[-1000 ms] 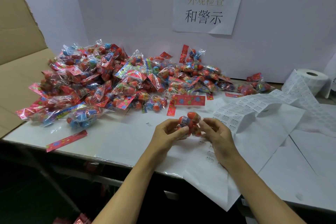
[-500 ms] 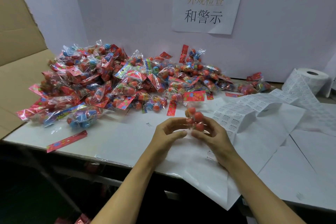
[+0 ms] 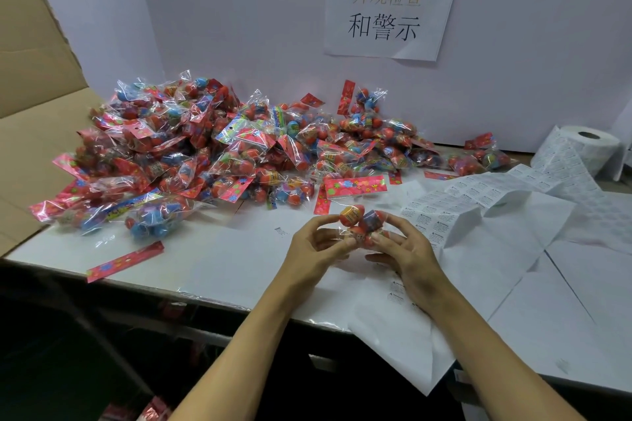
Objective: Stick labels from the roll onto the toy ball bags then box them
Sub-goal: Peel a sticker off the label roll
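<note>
From the head camera we see our left hand (image 3: 316,246) and right hand (image 3: 407,256) just above the table (image 3: 212,260), fingers of both curled around one toy ball bag (image 3: 360,222) held between them. The pile of bags (image 3: 205,154) lies behind; the label roll (image 3: 590,150) stands far right, its strip (image 3: 478,196) trailing toward us

A white paper sign (image 3: 393,5) hung on the wall well beyond the hands; its upper line read 外观检查 in pale gold characters, its lower line 和警示 in black. The unrolled label strip (image 3: 441,212), just right of the right hand (image 3: 407,253), carried rows of small black print, too fine to read.
</note>
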`<state>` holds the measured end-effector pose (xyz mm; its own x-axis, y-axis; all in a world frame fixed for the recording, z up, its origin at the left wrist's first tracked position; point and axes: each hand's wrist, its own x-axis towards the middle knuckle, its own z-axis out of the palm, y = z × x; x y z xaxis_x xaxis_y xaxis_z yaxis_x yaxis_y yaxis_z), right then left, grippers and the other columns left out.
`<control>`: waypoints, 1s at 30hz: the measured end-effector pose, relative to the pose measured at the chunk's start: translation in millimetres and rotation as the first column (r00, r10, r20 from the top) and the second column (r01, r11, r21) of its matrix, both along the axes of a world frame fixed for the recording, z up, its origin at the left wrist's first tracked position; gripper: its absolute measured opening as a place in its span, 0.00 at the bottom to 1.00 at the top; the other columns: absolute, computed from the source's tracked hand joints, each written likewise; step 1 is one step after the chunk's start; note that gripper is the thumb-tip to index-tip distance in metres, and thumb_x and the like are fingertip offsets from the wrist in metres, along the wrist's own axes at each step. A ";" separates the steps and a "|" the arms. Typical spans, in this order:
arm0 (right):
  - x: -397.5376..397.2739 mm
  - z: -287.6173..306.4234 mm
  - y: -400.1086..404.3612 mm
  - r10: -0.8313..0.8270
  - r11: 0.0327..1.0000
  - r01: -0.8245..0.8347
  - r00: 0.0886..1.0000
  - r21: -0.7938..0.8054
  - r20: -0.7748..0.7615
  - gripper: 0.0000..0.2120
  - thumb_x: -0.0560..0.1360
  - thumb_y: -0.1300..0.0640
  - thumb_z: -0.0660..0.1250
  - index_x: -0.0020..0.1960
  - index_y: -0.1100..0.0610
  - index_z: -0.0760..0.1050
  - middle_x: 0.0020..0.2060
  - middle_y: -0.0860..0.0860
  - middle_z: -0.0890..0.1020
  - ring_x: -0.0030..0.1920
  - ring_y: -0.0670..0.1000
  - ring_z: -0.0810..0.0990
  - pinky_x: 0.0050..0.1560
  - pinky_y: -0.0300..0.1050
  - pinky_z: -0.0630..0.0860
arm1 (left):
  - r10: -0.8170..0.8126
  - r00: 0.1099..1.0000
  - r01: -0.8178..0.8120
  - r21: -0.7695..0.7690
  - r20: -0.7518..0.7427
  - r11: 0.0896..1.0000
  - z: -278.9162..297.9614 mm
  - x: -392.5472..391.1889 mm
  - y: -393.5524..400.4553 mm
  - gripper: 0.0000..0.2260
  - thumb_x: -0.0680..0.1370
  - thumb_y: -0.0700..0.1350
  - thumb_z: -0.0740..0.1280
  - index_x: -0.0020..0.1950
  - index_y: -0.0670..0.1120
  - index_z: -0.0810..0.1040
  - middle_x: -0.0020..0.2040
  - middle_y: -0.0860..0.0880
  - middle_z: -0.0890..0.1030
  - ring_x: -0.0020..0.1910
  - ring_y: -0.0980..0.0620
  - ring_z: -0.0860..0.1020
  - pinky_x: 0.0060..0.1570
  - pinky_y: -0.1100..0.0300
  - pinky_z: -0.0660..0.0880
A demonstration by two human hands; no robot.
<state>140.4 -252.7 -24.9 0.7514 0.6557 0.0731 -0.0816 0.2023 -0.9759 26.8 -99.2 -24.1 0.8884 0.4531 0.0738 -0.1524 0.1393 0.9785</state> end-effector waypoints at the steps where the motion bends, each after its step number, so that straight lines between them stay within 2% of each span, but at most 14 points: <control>1: -0.3 0.4 -0.3 0.001 1.000 -0.001 1.000 -0.002 0.003 0.25 0.72 0.55 0.73 0.68 0.54 0.74 0.52 0.59 0.86 0.53 0.58 0.86 0.46 0.45 0.82 | 0.004 1.000 -0.004 -0.018 0.007 1.000 0.3 0.0 0.0 0.22 0.74 0.40 0.78 0.66 0.48 0.78 0.51 0.44 0.86 0.51 0.47 0.86 0.48 0.59 0.81; 5: -1.3 1.5 0.9 -0.004 1.000 0.004 1.000 0.005 0.001 0.21 0.75 0.56 0.72 0.67 0.53 0.74 0.51 0.59 0.87 0.53 0.57 0.86 0.44 0.44 0.83 | -0.012 0.999 0.014 -0.061 0.031 0.998 1.3 1.5 0.4 0.20 0.75 0.39 0.76 0.67 0.48 0.80 0.49 0.46 0.86 0.50 0.47 0.86 0.47 0.59 0.81; 9: -2.8 0.6 3.0 -0.017 1.000 0.017 0.999 -0.007 0.028 0.17 0.80 0.58 0.67 0.69 0.54 0.73 0.51 0.58 0.87 0.54 0.57 0.86 0.47 0.46 0.83 | -0.036 0.997 0.044 -0.136 0.064 0.990 0.3 2.9 3.4 0.24 0.73 0.40 0.78 0.68 0.47 0.79 0.51 0.44 0.86 0.53 0.45 0.85 0.49 0.58 0.81; 13: -6.5 4.4 2.8 -0.073 0.996 0.074 0.997 -0.046 0.024 0.29 0.70 0.46 0.75 0.68 0.52 0.72 0.48 0.55 0.87 0.47 0.54 0.87 0.42 0.44 0.82 | -0.008 0.997 0.025 -0.222 0.077 0.975 -3.4 6.1 6.4 0.27 0.69 0.39 0.77 0.67 0.43 0.77 0.55 0.41 0.86 0.55 0.42 0.85 0.52 0.57 0.81; 15: -8.6 3.9 2.7 -0.054 0.995 0.061 0.995 -0.081 0.080 0.29 0.66 0.48 0.78 0.65 0.54 0.75 0.44 0.54 0.87 0.39 0.52 0.85 0.38 0.42 0.79 | -0.028 0.997 0.042 -0.214 0.067 0.976 -5.5 6.6 6.7 0.27 0.68 0.39 0.79 0.66 0.43 0.79 0.54 0.42 0.86 0.57 0.42 0.84 0.55 0.55 0.81; 18: -9.7 1.1 1.4 -0.023 0.997 0.032 0.991 -0.071 0.135 0.21 0.67 0.55 0.79 0.58 0.54 0.80 0.42 0.54 0.87 0.36 0.51 0.83 0.36 0.40 0.77 | -0.098 0.994 0.102 -0.077 0.050 0.992 -7.3 3.7 6.2 0.26 0.69 0.46 0.82 0.66 0.53 0.82 0.55 0.41 0.86 0.58 0.41 0.84 0.59 0.50 0.81; 21: -7.3 1.9 -1.2 -0.023 0.998 0.028 0.996 -0.054 0.084 0.25 0.65 0.56 0.79 0.61 0.53 0.79 0.42 0.56 0.87 0.37 0.55 0.84 0.39 0.43 0.79 | -0.121 0.992 0.122 -0.029 0.046 0.992 -7.2 0.8 6.9 0.25 0.70 0.49 0.82 0.64 0.60 0.81 0.50 0.42 0.86 0.52 0.42 0.86 0.55 0.53 0.82; 24: -6.2 3.8 -1.8 0.005 0.999 -0.001 0.998 -0.054 0.067 0.29 0.64 0.57 0.79 0.64 0.52 0.77 0.43 0.58 0.87 0.37 0.56 0.85 0.39 0.43 0.80 | -0.117 0.992 0.118 -0.021 0.046 0.993 -7.9 0.1 7.7 0.27 0.69 0.47 0.82 0.67 0.53 0.79 0.44 0.43 0.85 0.48 0.42 0.85 0.52 0.53 0.81; 27: -7.7 6.7 -1.4 0.006 0.997 0.000 0.998 -0.081 0.069 0.31 0.64 0.56 0.80 0.65 0.52 0.76 0.44 0.57 0.87 0.37 0.56 0.85 0.37 0.41 0.78 | -0.113 0.993 0.116 -0.066 0.038 0.991 -6.1 -0.3 7.7 0.26 0.69 0.41 0.81 0.65 0.47 0.78 0.43 0.42 0.84 0.45 0.45 0.84 0.48 0.57 0.80; 28: -8.1 7.1 -1.3 0.004 0.996 0.003 0.997 -0.089 0.080 0.29 0.63 0.54 0.81 0.63 0.53 0.78 0.44 0.57 0.87 0.37 0.56 0.85 0.37 0.40 0.78 | -0.111 0.993 0.113 -0.066 0.034 0.991 -5.2 -0.4 7.3 0.23 0.69 0.39 0.79 0.63 0.44 0.79 0.44 0.42 0.85 0.44 0.46 0.83 0.46 0.58 0.79; 30: -8.8 6.9 0.0 0.010 0.993 0.007 0.991 -0.121 0.134 0.19 0.63 0.51 0.81 0.52 0.53 0.82 0.40 0.57 0.86 0.35 0.54 0.84 0.34 0.39 0.76 | -0.117 0.993 0.117 -0.009 0.032 0.993 -5.6 0.0 6.4 0.16 0.69 0.37 0.76 0.56 0.40 0.82 0.43 0.44 0.84 0.41 0.49 0.80 0.44 0.59 0.77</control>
<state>131.7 -252.8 -17.9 0.7393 0.6669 0.0930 0.0512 0.0821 -0.9953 26.8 -92.8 -29.8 0.9327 0.3471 0.0978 -0.1647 0.1689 0.9718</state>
